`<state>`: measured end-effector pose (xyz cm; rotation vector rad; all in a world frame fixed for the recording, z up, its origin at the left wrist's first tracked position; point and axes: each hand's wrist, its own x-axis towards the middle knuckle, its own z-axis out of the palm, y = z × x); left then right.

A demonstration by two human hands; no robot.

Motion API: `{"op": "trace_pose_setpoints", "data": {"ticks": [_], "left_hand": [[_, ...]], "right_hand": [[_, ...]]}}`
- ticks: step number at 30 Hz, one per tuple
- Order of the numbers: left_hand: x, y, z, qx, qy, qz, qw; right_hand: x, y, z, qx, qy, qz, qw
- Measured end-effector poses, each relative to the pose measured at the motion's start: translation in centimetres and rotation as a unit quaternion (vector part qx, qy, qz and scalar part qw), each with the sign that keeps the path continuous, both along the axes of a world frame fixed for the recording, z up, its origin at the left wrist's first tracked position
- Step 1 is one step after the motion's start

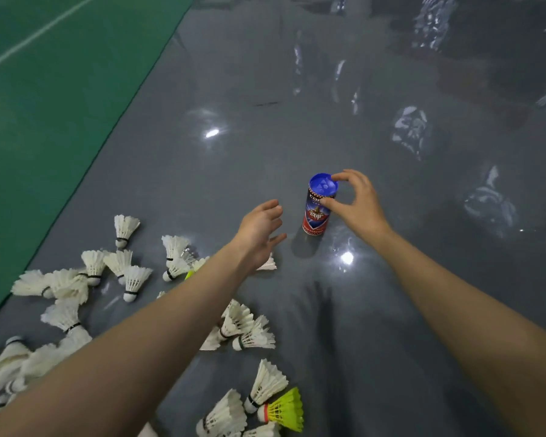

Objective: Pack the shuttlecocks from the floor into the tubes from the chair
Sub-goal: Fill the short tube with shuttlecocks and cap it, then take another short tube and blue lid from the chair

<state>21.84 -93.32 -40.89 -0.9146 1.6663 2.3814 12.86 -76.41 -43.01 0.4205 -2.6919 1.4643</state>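
Right hand (356, 203): grasping. Forefinger curls over the rim of the blue lid (322, 186) and the thumb presses the side of the shuttlecock tube (316, 216) just below it, a light pinch at the top only.
Left hand (260, 230): released, fingers straight and spread, holding nothing. It hovers just left of the tube and apart from it.

Tube: upright on the grey floor (234, 152), lid on, well clear of the floor's edge against the green court mat (44, 105).
White feather shuttlecocks (130, 279): scattered loose on the floor, from that edge across to the near side. One shuttlecock (268, 264) lies partly under the left hand. A yellow shuttlecock (282, 410) sits at the near edge of view.

Risks, as judged:
- The tube is tall and narrow and is held only at the top. Pulling the lid off with the body unsteadied could tip it and let it roll on the glossy floor.
- The left forearm passes low over the shuttlecocks. A careless sweep could crush feathers.

Position: the tube is inside the right hand's pinch and near the left fingertips.
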Motion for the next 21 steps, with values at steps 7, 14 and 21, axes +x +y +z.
{"op": "trace_pose_setpoints", "data": {"ticks": [7, 14, 21], "left_hand": [[1.3, 2.4, 8.5, -0.038, 0.059, -0.104, 0.992], [2.8, 13.4, 14.2, -0.025, 0.083, -0.204, 0.975], [-0.2, 26.9, 17.1, -0.026, 0.066, -0.255, 0.964]], "right_hand": [[7.9, 6.4, 9.1, 0.073, -0.009, -0.021, 0.997], [14.1, 16.0, 17.0, 0.102, -0.005, -0.119, 0.988], [13.5, 29.2, 21.2, 0.107, 0.009, -0.185, 0.977]]}}
